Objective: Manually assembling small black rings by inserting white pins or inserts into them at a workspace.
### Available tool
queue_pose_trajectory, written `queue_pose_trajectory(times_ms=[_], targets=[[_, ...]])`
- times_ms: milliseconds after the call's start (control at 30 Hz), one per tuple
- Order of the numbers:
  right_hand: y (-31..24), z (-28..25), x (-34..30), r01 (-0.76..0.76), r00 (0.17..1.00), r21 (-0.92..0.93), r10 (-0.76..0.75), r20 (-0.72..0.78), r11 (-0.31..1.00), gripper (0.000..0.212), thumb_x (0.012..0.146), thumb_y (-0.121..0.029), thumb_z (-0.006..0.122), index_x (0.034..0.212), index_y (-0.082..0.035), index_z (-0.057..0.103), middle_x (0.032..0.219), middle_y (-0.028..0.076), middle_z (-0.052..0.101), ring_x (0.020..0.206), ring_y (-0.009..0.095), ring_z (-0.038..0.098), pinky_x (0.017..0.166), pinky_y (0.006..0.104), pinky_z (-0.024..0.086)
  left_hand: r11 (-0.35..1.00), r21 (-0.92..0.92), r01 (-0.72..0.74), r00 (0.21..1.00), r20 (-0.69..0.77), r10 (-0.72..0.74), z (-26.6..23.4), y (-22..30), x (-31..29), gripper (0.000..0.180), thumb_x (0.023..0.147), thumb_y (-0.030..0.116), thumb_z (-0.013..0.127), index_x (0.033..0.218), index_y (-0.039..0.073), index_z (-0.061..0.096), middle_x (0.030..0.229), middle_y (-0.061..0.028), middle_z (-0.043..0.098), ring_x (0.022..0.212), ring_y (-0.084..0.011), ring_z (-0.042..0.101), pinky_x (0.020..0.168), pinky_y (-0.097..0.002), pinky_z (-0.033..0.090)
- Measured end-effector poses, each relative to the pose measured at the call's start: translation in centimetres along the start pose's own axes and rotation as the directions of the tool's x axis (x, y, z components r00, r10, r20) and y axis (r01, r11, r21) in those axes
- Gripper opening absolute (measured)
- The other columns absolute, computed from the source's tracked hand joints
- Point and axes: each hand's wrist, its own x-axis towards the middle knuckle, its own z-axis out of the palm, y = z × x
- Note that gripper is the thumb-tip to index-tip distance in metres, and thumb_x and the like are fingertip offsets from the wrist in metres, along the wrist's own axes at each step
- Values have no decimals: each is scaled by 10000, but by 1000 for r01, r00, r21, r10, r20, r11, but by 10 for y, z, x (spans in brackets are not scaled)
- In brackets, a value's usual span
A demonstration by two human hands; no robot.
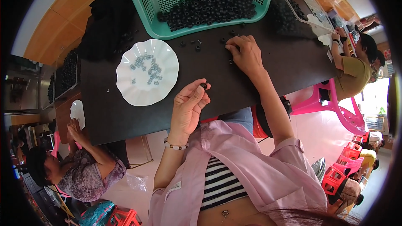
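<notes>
My left hand (188,106) is raised in front of the table's near edge, pinching a small round black plastic piece (204,86) between thumb and fingertips. My right hand (247,56) rests on the dark table further forward, its fingers curled and thumb drawn in; what they hold, if anything, cannot be made out. A loose black piece (223,40) lies beside its fingertips, and another (198,48) lies to the left. To the left of my hands stands a white wavy-rimmed plate (125,79) with many tiny clear pieces (154,73) scattered in it.
A green basket (155,29) full of black pieces stands at the back. Clear bins of black pieces (289,12) flank the table. Dark cloth (104,21) lies at the back left. People sit at left (90,175) and right (351,73), near a pink chair (335,104).
</notes>
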Motion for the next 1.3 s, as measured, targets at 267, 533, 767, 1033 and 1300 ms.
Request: queue_pose_trajectory(times_ms=[267, 533, 767, 1033, 1300], targets=[[0, -16, -28, -193, 976, 363, 217, -26, 912, 93, 832, -79, 681, 915, -38, 691, 762, 87, 616, 672, 146, 589, 626, 265, 464, 996, -33, 82, 997, 9, -81, 7, 0, 4, 303, 906, 158, 647, 1175, 29, 597, 1015, -66, 655, 773, -80, 620, 754, -247, 545], [-5, -25, -50, -126, 989, 235, 141, -47, 964, 85, 809, -70, 689, 884, -33, 673, 744, 80, 615, 689, 180, 574, 617, 291, 457, 992, -65, 106, 994, 8, -105, 8, -4, 5, 277, 904, 178, 654, 1135, 34, 599, 979, -51, 642, 763, -73, 576, 733, -238, 509], [-6, -18, -44, -82, 993, 215, 98, -65, 973, 88, 799, -66, 692, 877, -34, 671, 742, 74, 619, 729, 186, 570, 623, 299, 454, 991, -53, 121, 993, 19, -120, 11, -6, 6, 310, 900, 165, 657, 1172, 27, 599, 1022, -70, 650, 767, -81, 590, 747, -247, 521], [-4, -33, -50, -257, 960, 551, 277, 47, 794, 140, 815, -55, 699, 952, -27, 696, 808, 34, 617, 726, 98, 548, 695, 240, 449, 982, -104, 156, 988, 16, -155, 13, -10, 10, 313, 900, 151, 654, 1190, 40, 620, 1067, -96, 669, 759, -69, 633, 767, -245, 555], [-61, -82, -51, -173, 975, 684, 25, 221, 708, 144, 727, -26, 758, 857, -43, 697, 815, 20, 633, 753, 112, 531, 715, 263, 434, 968, -145, 207, 976, 94, -195, 16, -19, 10, 314, 893, 117, 655, 1190, 21, 615, 1021, -82, 675, 774, -86, 628, 759, -247, 551]])
